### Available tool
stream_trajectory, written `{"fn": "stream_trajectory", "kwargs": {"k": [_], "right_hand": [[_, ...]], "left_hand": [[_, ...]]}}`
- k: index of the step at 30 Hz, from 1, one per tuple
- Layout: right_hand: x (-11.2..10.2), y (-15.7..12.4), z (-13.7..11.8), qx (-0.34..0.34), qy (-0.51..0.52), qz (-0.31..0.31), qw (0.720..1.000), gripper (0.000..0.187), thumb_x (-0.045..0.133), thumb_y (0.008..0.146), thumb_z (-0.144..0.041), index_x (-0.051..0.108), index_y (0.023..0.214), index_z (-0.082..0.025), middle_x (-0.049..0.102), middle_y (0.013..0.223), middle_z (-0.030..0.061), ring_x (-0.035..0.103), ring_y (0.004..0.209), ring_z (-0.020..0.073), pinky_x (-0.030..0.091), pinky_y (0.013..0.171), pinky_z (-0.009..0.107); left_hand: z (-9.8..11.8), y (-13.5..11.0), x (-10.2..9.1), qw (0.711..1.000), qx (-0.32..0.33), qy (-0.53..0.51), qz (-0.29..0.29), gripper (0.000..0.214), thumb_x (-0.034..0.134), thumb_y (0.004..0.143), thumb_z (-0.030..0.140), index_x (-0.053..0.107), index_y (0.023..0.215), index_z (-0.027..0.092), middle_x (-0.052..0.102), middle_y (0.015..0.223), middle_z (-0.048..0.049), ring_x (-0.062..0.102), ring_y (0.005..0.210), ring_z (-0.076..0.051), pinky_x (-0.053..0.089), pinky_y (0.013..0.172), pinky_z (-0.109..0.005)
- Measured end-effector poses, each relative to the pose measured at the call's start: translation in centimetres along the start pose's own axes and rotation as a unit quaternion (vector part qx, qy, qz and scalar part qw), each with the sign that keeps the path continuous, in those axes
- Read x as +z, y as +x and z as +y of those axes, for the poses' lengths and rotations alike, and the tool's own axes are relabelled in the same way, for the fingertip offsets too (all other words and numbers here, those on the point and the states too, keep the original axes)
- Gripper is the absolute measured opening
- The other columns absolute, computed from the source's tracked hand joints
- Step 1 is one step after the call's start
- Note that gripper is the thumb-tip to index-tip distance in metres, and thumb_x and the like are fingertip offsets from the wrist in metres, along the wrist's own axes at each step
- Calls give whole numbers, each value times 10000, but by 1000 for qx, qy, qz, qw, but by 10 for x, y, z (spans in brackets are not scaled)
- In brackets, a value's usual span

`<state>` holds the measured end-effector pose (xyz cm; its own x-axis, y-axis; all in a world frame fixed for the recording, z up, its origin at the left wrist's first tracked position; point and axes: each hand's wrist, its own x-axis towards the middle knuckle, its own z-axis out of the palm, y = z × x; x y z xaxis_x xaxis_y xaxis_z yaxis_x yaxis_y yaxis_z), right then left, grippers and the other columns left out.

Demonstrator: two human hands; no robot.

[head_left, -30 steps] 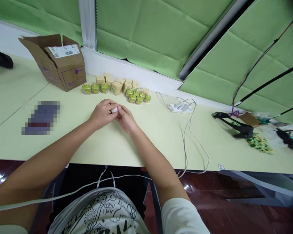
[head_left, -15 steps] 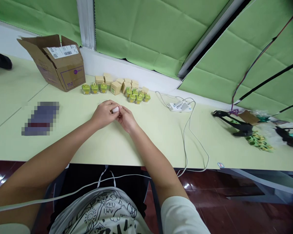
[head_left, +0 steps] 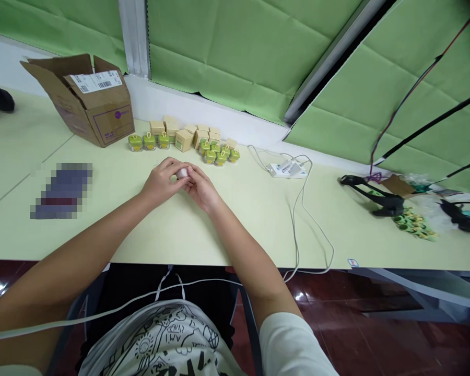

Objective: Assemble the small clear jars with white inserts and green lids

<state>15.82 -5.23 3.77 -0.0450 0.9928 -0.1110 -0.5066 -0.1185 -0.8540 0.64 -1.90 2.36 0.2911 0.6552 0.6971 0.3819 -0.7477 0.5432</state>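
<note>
Both of my hands meet above the pale table [head_left: 254,224]. My left hand [head_left: 162,181] is closed around a small whitish rounded piece [head_left: 182,173], most of it covered by fingers. From the other side, my right hand [head_left: 200,189] pinches at the same piece with thumb and fingertips. Its exact kind cannot be made out. Just beyond the hands stand several small green-lidded clear jars with loops on top: a row of three [head_left: 149,141] on the left and a cluster [head_left: 219,155] on the right.
Small kraft boxes [head_left: 184,140] stand behind the jars. An open cardboard carton [head_left: 102,107] sits back left, with a blurred dark item [head_left: 62,190] in front. A white power strip [head_left: 288,170] trails cables rightward. Black clamps [head_left: 376,197] and green pieces [head_left: 415,224] lie far right.
The whitish piece has turned slightly between my fingers, and my left thumb now lies more across its near side. The whole view has shifted a little.
</note>
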Motion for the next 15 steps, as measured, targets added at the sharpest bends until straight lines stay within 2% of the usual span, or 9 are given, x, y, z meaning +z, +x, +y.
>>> {"fn": "stream_trajectory", "kwargs": {"k": [4, 7, 11, 15], "right_hand": [[-7, 5, -3, -4, 24, 20, 999, 121, 738, 976, -313, 704, 1078, -257, 777, 941, -20, 733, 849, 124, 610, 814, 228], [-12, 9, -5, 3, 21, 53, 998, 145, 740, 972, -338, 692, 1084, -259, 761, 899, -20, 700, 761, 117, 605, 769, 231], [-18, 15, -8, 15, 21, 101, 995, 163, 728, 981, -378, 666, 1043, -240, 732, 815, -13, 667, 697, 121, 589, 714, 233], [-25, 20, -8, 27, 27, 120, 992, 197, 712, 985, -415, 651, 1001, -228, 731, 783, 12, 654, 674, 140, 589, 679, 248]], "left_hand": [[0, 0, 0, 999, -11, -25, 18, 320, 776, 894, 426, 789, 1132, 212, 753, 1096, -75, 708, 1031, -235, 601, 941, -382], [-1, 0, 2, 993, -80, -85, 17, 369, 807, 857, 440, 776, 1139, 204, 773, 1159, -83, 720, 1053, -238, 615, 901, -367], [-5, 3, 5, 957, -197, -206, 48, 415, 822, 831, 440, 726, 1140, 181, 783, 1138, -95, 739, 1018, -214, 635, 900, -351], [-10, 7, 3, 925, -250, -280, 57, 446, 841, 802, 445, 677, 1122, 182, 770, 1021, -76, 757, 923, -203, 653, 767, -324]]}}
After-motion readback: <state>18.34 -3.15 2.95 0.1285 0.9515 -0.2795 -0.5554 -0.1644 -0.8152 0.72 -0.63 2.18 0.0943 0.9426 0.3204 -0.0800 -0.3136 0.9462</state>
